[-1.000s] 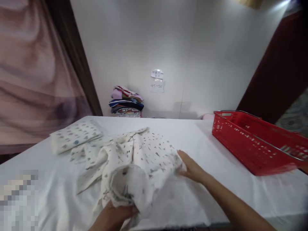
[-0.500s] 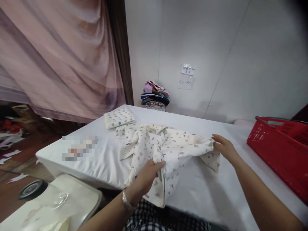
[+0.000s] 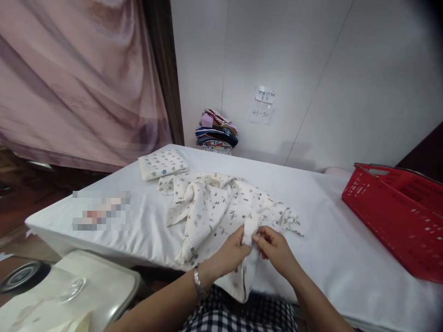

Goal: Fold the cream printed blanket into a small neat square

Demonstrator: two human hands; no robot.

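Note:
A white garment (image 3: 214, 207) with a small scattered print lies rumpled across the table, one edge hanging over the front. My left hand (image 3: 232, 251), with a bracelet at the wrist, pinches that edge between thumb and fingers. Right beside it, my right hand (image 3: 273, 246) has its fingers closed on the same edge, close to the left thumb. A dark line, perhaps a zip or trim, runs down the hanging part. Behind the garment, at the table's far left, sits a folded white printed cloth (image 3: 162, 165).
The table has a white cover (image 3: 138, 207). A red plastic basket (image 3: 387, 216) stands at the right. Folded clothes (image 3: 217, 131) are stacked by the wall beyond the far edge. At the lower left is a cream surface (image 3: 100, 272) with a black round object (image 3: 24, 275). A blurred patch covers something on the left.
My right hand has let go of the garment's far right part and come in beside my left hand, taking hold of the edge. The right part now lies on the table.

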